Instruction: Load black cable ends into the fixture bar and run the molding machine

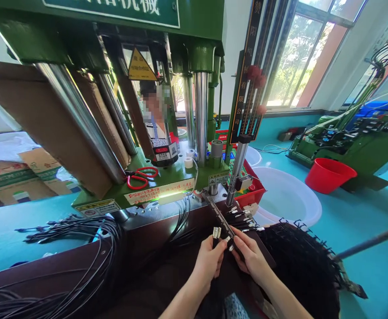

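Left hand: my left hand [210,259] is pinched nearly closed, thumb and forefinger gripping a small metal-tipped cable plug [217,231] that sticks up just above my fingertips.

Right hand: my right hand [250,256] is curled nearly closed around the near end of a long dark fixture bar [221,217]. How hard I am squeezing I cannot tell.

Where the work sits: the plug is right beside the bar's near end, close in front of me at the edge of the green machine [167,186].

The bar: it slants away from me toward the machine base, and a row of plugs [245,218] already sits along its right side, metal ends pointing outward.

How it handles: I judge the plug light and stiff at the metal shell, and small enough to slip from the fingers. The black cable behind it looks limp and will drag or twist if left hanging.

Where to hold: best on the plug body just behind the metal tip, so the shell stays free.

Cable piles: 1 loose bundle of black cables [81,248] lies to my left, and a dense dark heap [300,261] to my right.

Round about: red scissors [141,176] rest on the machine deck, a white basin [287,197] and a red bucket [328,175] stand on the floor beyond, and another person sits behind the press columns.
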{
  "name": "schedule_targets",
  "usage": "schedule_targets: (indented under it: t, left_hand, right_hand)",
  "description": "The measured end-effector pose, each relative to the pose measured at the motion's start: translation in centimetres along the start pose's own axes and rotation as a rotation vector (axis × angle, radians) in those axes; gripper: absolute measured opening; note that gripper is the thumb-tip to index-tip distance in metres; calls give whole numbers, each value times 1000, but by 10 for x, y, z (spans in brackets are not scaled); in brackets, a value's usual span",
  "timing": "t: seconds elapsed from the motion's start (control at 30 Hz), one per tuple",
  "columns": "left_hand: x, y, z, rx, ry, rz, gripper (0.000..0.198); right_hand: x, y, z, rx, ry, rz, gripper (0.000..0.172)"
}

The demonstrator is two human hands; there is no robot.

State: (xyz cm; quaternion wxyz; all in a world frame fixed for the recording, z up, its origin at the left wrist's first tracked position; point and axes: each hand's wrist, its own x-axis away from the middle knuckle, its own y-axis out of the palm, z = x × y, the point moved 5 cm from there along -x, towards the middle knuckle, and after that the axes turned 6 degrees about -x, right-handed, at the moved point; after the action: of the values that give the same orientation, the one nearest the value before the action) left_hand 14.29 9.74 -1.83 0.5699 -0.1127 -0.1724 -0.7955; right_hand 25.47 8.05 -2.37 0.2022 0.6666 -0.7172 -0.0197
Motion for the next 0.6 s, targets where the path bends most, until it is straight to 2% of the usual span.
schedule_targets:
  t: [0.2,0.37,0.43,0.5,0.6]
  left_hand:
    - [1,2,1,60,-35,-28,42]
    - [-3,-3,0,-5,63,60,40]
    - [-4,-4,-1,-6,75,49,41]
    - [-5,-6,-1,21,79,31,42]
    - [-8,-17,1,85,87,115,43]
  right_hand:
    - [-1,0,2,-7,46,-57,63]
    - [-2,3,2,87,-94,-48,57]
    - [-1,5,2,114,-115,-61,55]
    - [-1,4,3,116,-82,-71,55]
    - [0,0,4,72,-9,-47,60]
